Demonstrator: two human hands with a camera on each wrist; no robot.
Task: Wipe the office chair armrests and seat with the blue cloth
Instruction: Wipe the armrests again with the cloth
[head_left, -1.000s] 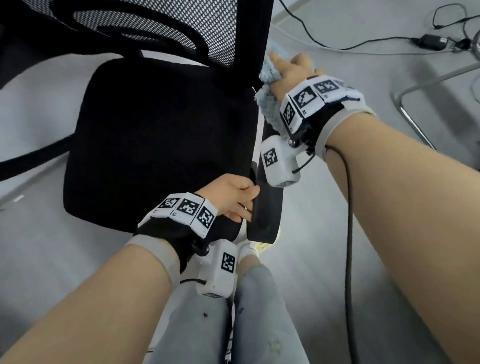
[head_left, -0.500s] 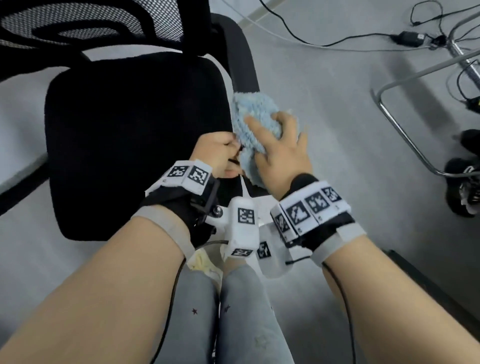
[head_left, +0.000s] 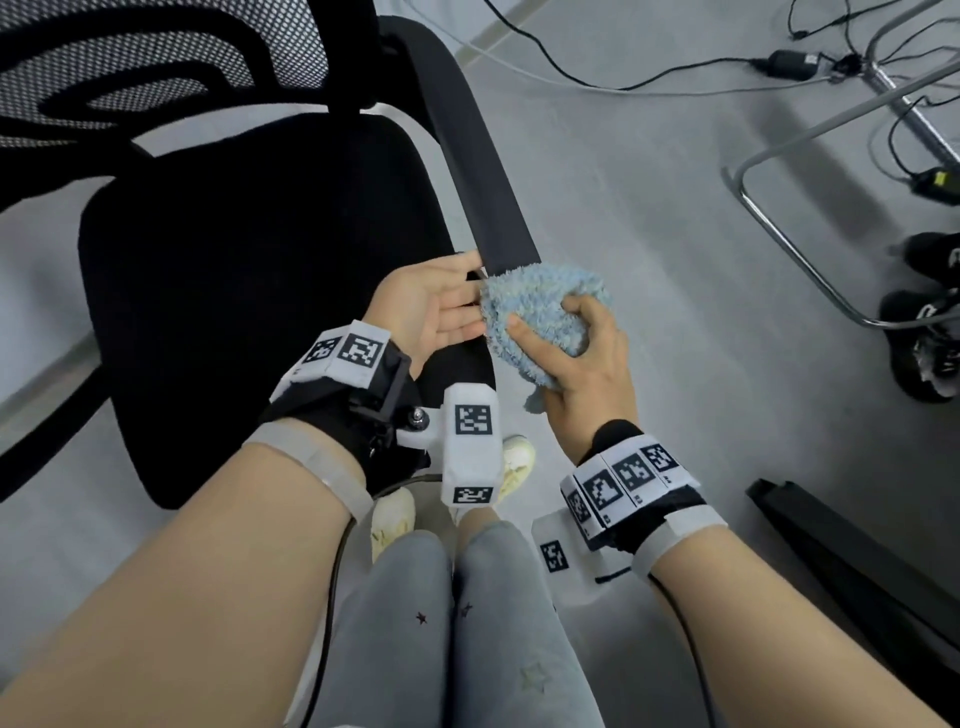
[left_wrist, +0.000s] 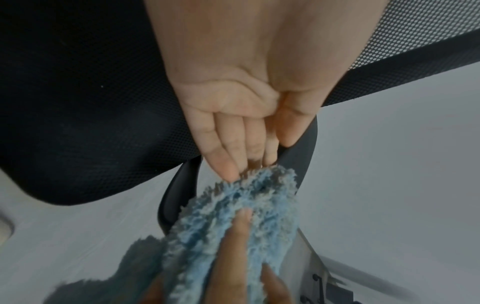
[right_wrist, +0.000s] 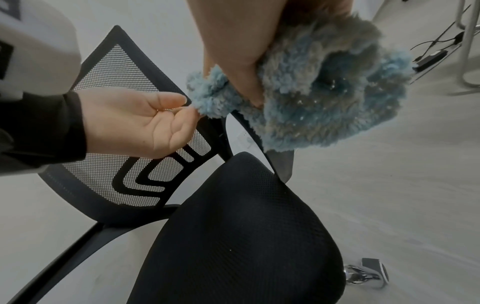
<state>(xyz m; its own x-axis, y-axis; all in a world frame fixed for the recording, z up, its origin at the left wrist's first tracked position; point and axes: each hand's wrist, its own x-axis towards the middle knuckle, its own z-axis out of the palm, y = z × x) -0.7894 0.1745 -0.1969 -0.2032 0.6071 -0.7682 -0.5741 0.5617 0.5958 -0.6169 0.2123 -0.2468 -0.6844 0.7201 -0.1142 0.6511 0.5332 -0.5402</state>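
The black office chair's seat (head_left: 234, 291) lies left of its right armrest (head_left: 483, 171), which runs away from me. Over the armrest's near end my right hand (head_left: 548, 317) grips the bunched, fluffy blue cloth (head_left: 530, 291), thumb on top and fingers curled round it. My left hand (head_left: 462, 291) is beside it, palm up with straight fingers (left_wrist: 223, 160) whose tips touch the edge of the cloth (left_wrist: 233, 205). In the right wrist view the cloth (right_wrist: 324, 102) hangs above the seat (right_wrist: 233, 236), with the left hand (right_wrist: 182, 107) at its corner.
The mesh backrest (head_left: 156, 67) stands at the far left. Cables and a power adapter (head_left: 789, 62) lie on the grey floor at top right, near a metal tube frame (head_left: 779, 228), black shoes (head_left: 930, 322) and a black bar (head_left: 831, 545). My legs are just below the hands.
My right hand has drawn the cloth along the armrest from its far end to its near end. My left hand has let go of the armrest's front and opened, palm up, against the cloth.
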